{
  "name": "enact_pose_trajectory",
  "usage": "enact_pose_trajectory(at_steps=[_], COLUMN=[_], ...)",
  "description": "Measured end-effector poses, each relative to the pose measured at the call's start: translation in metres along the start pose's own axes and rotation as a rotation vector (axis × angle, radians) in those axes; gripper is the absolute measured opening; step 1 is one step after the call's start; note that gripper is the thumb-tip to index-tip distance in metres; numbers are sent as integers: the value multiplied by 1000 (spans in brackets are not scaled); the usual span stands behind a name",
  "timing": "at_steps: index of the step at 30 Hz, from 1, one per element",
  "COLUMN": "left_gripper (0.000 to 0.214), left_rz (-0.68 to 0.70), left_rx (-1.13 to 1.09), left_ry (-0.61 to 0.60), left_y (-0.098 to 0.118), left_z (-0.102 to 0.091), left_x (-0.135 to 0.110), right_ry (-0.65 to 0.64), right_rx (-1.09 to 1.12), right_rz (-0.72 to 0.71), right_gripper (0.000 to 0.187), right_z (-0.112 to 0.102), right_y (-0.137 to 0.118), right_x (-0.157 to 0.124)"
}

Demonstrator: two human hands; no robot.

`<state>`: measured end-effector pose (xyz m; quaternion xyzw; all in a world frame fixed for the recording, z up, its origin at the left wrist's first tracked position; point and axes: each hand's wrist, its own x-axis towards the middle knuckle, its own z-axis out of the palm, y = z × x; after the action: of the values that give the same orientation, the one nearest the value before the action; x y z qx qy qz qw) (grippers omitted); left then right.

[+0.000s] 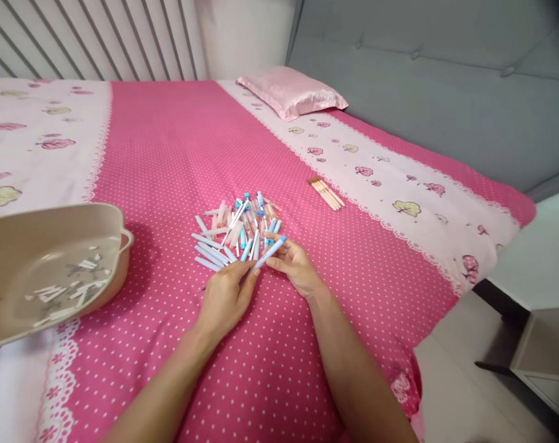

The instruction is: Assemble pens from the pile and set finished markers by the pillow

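A light blue pen [270, 251] is held slantwise between my two hands, just in front of a heap of pen parts. My left hand [227, 289] pinches its lower end between thumb and fingers. Around the upper part, my right hand [294, 263] is closed, with the darker blue tip sticking out above the fingers. The heap of pen parts [235, 231] holds pale blue, pink, white and turquoise pieces, lying loosely across each other on the bedspread. Several grey-blue barrels [210, 253] lie side by side at its left, close to my left hand.
A beige basin [117, 240] with small white and grey pieces inside stands at the left. A neat row of several cream pens with brown ends [326, 194] lies to the right. The pink dotted bedspread [168, 154] carries everything; a pillow [293, 92] rests by the grey headboard [427, 80].
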<state>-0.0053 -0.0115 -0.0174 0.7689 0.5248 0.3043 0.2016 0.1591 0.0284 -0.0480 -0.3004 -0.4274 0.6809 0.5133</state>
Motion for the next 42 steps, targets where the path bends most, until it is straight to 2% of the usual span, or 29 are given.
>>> enact_pose_trajectory(at_steps=[3, 7, 14, 19, 23, 30, 37, 42], left_gripper=[27, 27, 28, 25, 21, 29, 37, 31], left_rz=[-8, -4, 28, 85, 57, -31, -73, -83], left_rx=[10, 12, 22, 39, 33, -118, -222, -232], left_ry=[-8, -15, -26, 44, 81, -46, -115, -101], left_y=[0, 1, 2, -1, 1, 11, 13, 10], left_z=[0, 0, 1, 2, 3, -1, -2, -1], left_x=[0, 0, -1, -1, -1, 1, 2, 1], right_ry=[-56, -88, -13, 36, 19, -139, -118, -76], right_rx=[14, 23, 26, 16, -8, 20, 62, 71], right_rz=[-16, -14, 22, 24, -9, -9, 45, 83], right_gripper=[57, 54, 53, 48, 46, 55, 50, 49], right_z=[-1, -2, 0, 2, 3, 3, 1, 0], right_y=[-1, -1, -2, -3, -4, -9, -7, -7], right_x=[-1, -1, -1, -1, -2, -7, -7, -6])
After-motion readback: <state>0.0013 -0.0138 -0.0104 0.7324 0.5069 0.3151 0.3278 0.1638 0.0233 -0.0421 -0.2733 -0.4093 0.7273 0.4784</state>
